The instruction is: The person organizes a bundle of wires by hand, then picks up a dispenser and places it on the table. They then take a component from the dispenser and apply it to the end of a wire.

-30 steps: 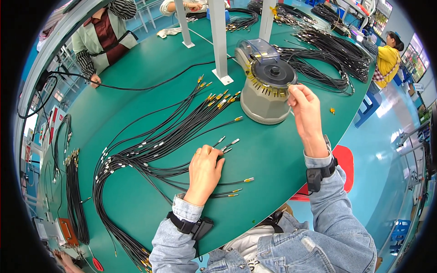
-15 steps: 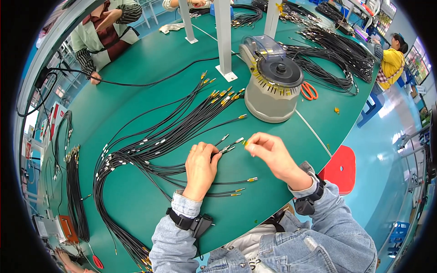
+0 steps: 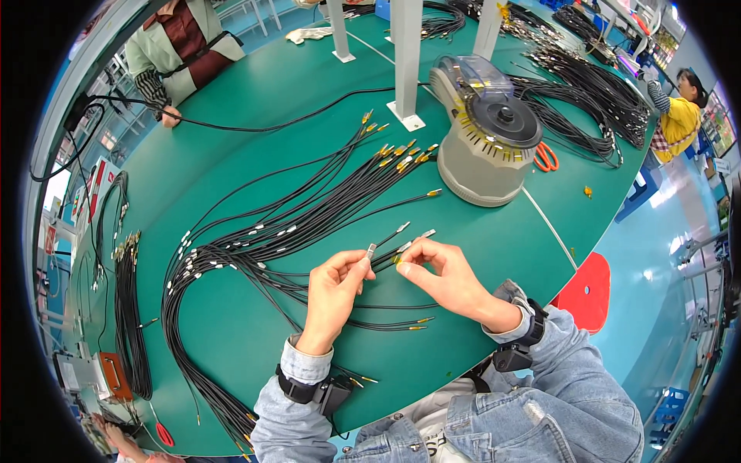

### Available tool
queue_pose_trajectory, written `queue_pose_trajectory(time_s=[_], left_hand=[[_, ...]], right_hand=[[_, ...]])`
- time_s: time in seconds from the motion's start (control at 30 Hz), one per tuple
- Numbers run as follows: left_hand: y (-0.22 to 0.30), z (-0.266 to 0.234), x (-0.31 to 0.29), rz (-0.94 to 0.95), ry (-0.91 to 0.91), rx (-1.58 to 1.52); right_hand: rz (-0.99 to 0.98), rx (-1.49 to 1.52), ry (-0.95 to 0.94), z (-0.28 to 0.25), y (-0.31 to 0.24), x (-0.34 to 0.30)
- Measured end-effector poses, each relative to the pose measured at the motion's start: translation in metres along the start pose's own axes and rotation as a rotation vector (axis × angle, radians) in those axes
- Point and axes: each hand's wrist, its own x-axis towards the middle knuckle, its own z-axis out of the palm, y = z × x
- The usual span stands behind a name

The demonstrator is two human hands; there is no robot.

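Observation:
Between the thumb and fingers of my left hand [image 3: 333, 293] is a black cable's end, its silver connector [image 3: 371, 251] pointing up. Close by on the right, my right hand [image 3: 446, 279] pinches a small piece of yellow tape [image 3: 397, 260]. A few cable ends pass under and beside my fingertips, partly hidden by them. A large bundle of black cables [image 3: 309, 204] with white labels curves across the green table, many of its ends wrapped in yellow. Beyond my right hand stands a round tape dispenser [image 3: 482, 174] with short yellow strips around its dark disc.
Orange-handled scissors [image 3: 546, 157] lie beside the dispenser. More cable coils [image 3: 587, 100] cover the far right. A white post [image 3: 407, 69] rises from the table [image 3: 255, 324]. Another cable bundle [image 3: 131, 324] lies at left. A red stool [image 3: 585, 293] stands at the right edge. Other people are around.
My left hand has gone from resting over the cables to holding one connector up. My right hand has come left toward it with the tape. The whole view has shifted slightly.

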Motion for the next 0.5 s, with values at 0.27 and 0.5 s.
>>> queue_pose_trajectory(time_s=[0.27,0.5], left_hand=[[0.000,-0.012,-0.010,-0.104,0.004,-0.209],[-0.002,-0.016,-0.010,-0.125,0.020,-0.280]], right_hand=[[-0.001,-0.099,-0.142,0.028,-0.013,0.025],[-0.043,-0.139,-0.114,0.035,-0.002,0.033]])
